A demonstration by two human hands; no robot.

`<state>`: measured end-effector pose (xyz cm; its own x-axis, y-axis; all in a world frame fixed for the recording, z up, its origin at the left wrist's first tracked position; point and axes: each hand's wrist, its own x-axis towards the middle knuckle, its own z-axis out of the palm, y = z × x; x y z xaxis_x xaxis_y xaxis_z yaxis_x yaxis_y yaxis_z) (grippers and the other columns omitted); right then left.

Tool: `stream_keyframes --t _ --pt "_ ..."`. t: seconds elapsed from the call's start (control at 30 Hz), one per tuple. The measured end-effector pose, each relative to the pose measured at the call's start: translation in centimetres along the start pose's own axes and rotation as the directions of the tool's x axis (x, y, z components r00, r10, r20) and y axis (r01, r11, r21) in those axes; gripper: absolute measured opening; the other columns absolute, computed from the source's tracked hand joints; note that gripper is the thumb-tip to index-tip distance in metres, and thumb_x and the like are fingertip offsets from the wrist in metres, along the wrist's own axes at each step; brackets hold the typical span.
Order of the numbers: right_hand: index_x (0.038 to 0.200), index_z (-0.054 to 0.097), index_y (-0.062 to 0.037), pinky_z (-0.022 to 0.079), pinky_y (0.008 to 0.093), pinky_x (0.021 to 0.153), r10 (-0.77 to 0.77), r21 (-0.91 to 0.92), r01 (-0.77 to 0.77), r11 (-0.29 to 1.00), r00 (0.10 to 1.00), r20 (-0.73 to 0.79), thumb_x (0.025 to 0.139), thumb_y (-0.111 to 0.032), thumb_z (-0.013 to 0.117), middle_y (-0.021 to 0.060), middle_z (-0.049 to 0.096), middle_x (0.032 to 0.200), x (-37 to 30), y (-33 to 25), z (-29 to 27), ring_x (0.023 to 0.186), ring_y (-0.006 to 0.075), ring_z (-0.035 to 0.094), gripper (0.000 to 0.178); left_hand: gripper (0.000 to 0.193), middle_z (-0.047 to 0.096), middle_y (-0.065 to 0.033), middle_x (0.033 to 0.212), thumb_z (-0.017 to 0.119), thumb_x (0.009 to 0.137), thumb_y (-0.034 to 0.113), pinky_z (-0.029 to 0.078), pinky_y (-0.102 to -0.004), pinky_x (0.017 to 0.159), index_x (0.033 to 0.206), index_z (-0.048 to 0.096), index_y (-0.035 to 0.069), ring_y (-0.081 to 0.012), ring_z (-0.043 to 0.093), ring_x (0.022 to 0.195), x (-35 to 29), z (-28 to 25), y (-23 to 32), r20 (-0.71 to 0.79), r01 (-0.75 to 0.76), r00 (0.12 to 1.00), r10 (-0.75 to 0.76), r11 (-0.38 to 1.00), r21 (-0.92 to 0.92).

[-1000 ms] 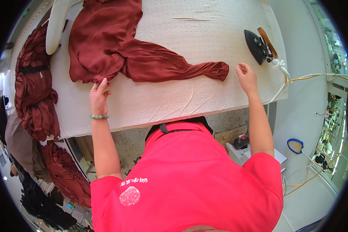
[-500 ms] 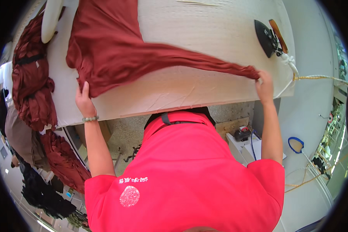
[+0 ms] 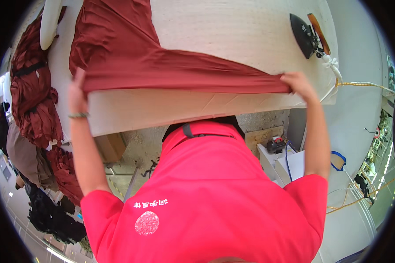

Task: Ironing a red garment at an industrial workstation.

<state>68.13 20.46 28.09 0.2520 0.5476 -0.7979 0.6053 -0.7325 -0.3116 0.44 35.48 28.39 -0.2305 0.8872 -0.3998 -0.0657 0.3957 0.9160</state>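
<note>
A dark red garment [image 3: 118, 57] lies on the pale padded ironing table, with one long narrow part, like a sleeve, drawn out to the right. My right hand [image 3: 298, 84] is closed on the end of that part. At the garment's left corner, my left hand [image 3: 78, 95], a little blurred and with a beaded bracelet at its wrist, pinches the cloth edge. Between my hands the lower edge runs nearly straight and taut, with a few soft creases. The garment's far end passes out of view at the top.
An iron [image 3: 305, 37] with a wooden handle stands at the table's far right, its white hose and cord [image 3: 364, 86] trailing right. A white padded arm [image 3: 51, 24] juts in at upper left. Bundled red garments [image 3: 33, 101] hang along the left side, darker clothes below.
My left hand has moved left and away from me, pulling the cloth. The twisted, sagging sleeve-like part is now spread wider and straighter. My right hand still grips its end.
</note>
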Motion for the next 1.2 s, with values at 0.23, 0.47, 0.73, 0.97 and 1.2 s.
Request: stream_keyframes --t 0.23,0.47,0.73,0.97,1.2 --pt "0.128 0.067 -0.0016 0.047 0.0321 0.102 -0.398 0.299 0.765 0.57 0.575 -0.714 0.099 -0.011 0.063 0.0058 0.07 0.12 -2.0 -3.8 -8.3 0.113 0.0172 0.064 0.031 0.037 0.073 -0.0137 0.119 0.064 0.094 0.005 0.052 -0.0382 0.101 0.131 0.066 0.001 -0.0298 0.069 0.109 5.1 -8.0 3.9 0.094 -0.504 0.838 0.537 0.699 0.508" --pt "0.131 0.066 0.0007 0.05 0.029 0.099 -0.37 0.252 0.391 0.885 0.92 -0.126 0.097 -0.005 0.057 0.006 0.071 0.119 1.7 5.7 1.5 0.109 0.0139 0.064 0.035 0.027 0.072 -0.0061 0.117 0.066 0.098 0.014 0.056 -0.0422 0.092 0.124 0.068 0.004 -0.0212 0.069 0.104 -5.6 -1.7 -9.1 -0.176 0.257 0.959 -0.221 0.941 0.22" --pt "0.131 0.066 -0.0022 0.055 0.0266 0.082 -0.086 0.33 0.03 0.943 0.984 0.156 0.1 -0.014 0.059 0.0041 0.071 0.118 -0.6 0.9 0.3 0.1 0.0099 0.066 0.034 0.032 0.072 -0.0036 0.112 0.073 0.096 0.026 0.057 -0.0317 0.072 0.122 0.068 0.008 -0.0148 0.069 0.097 -7.3 -0.2 -6.9 -0.112 0.216 0.971 -0.212 0.976 0.027" --pt "0.132 0.063 -0.0016 0.056 0.0272 0.081 -0.115 0.575 0.114 0.81 0.993 -0.035 0.102 -0.025 0.061 0.0048 0.071 0.119 -1.8 4.9 1.7 0.098 0.0105 0.067 0.038 0.034 0.072 -0.0045 0.109 0.075 0.095 0.027 0.054 -0.0271 0.068 0.119 0.068 0.004 -0.0128 0.068 0.094 -10.0 -0.8 -9.4 -0.217 0.184 0.964 -0.151 0.973 0.139" --pt "0.14 0.058 -0.0037 0.055 0.0263 0.083 -0.166 0.627 0.075 0.775 0.982 0.087 0.102 -0.022 0.06 0.0027 0.07 0.122 -1.0 4.4 0.3 0.1 0.0106 0.067 0.042 0.037 0.073 -0.0046 0.106 0.077 0.093 0.025 0.049 -0.0253 0.065 0.12 0.07 0.001 -0.0101 0.065 0.087 -9.5 -2.5 -8.4 -0.239 0.269 0.954 -0.183 0.875 0.403"
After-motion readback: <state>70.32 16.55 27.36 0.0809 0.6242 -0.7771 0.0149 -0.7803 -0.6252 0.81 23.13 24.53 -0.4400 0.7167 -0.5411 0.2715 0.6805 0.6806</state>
